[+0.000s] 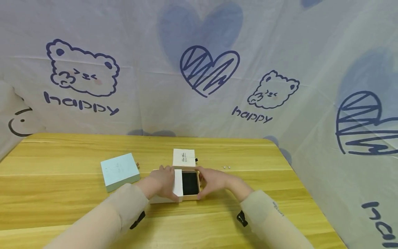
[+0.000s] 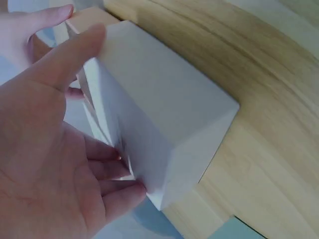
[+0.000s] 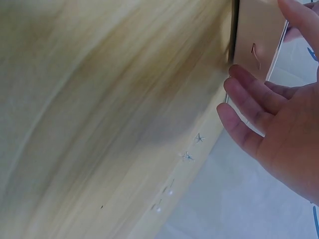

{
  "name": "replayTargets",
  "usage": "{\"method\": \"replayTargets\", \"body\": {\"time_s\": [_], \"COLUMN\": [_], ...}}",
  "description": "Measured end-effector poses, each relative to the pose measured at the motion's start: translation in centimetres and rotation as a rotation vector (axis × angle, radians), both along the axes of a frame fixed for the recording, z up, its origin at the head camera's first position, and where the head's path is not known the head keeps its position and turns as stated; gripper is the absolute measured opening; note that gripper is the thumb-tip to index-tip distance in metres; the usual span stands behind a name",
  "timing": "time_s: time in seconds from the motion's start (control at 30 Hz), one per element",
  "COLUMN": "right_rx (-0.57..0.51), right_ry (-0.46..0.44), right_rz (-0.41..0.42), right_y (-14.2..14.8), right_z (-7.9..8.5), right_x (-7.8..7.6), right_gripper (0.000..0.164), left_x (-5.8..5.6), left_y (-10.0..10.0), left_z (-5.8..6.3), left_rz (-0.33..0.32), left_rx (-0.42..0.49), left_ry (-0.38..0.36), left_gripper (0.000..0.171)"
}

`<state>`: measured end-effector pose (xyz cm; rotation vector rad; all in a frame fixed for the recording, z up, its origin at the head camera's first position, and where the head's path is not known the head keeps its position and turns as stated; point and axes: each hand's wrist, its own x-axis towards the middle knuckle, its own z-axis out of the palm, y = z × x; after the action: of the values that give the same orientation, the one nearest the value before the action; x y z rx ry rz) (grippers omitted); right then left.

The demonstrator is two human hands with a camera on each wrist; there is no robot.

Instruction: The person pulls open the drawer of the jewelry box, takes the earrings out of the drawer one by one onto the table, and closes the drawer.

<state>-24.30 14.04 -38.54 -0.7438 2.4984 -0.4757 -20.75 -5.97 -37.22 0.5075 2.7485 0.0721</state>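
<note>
Inner tray [image 1: 190, 197] projects right from white sleeve [image 1: 178, 182]; left hand [image 1: 163, 180] grips sleeve, right hand [image 1: 214, 180] pinches tray's right end.

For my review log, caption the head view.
Left hand grips a white rectangular cardboard sleeve; right hand holds the tan, black-lined drawer protruding from it.

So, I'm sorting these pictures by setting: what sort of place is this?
Perhaps a makeshift tabletop work corner: a wood-grain table, a printed fabric backdrop behind it, and a pale blue box on top.
</note>
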Motion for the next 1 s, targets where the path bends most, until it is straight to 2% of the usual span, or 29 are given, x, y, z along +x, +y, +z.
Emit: {"method": "replayTargets", "body": {"time_s": [0.17,0.3,0.77,1.0], "right_rx": [0.010,0.012,0.021,-0.022], "right_ry": [-0.001,-0.007,0.001,-0.012], "right_rz": [0.000,0.005,0.013,0.017], "right_y": [0.0,0.1,-0.4,-0.5], "right_z": [0.1,0.0,0.2,-0.1], "right_x": [0.0,0.0,0.0,-0.1], "right_gripper": [0.100,0.101,0.100,0.097], "left_x": [0.2,0.2,-0.1,0.0], "left_y": [-0.9,-1.3,-1.4,-1.1], "left_z": [1.1,1.6,1.6,1.1], "left_rz": [-0.008,0.001,0.002,-0.001], "left_rx": [-0.023,-0.024,0.021,0.043], "left_ry": [-0.009,-0.037,-0.057,-0.043], "left_gripper": [0.092,0.088,0.084,0.084]}}
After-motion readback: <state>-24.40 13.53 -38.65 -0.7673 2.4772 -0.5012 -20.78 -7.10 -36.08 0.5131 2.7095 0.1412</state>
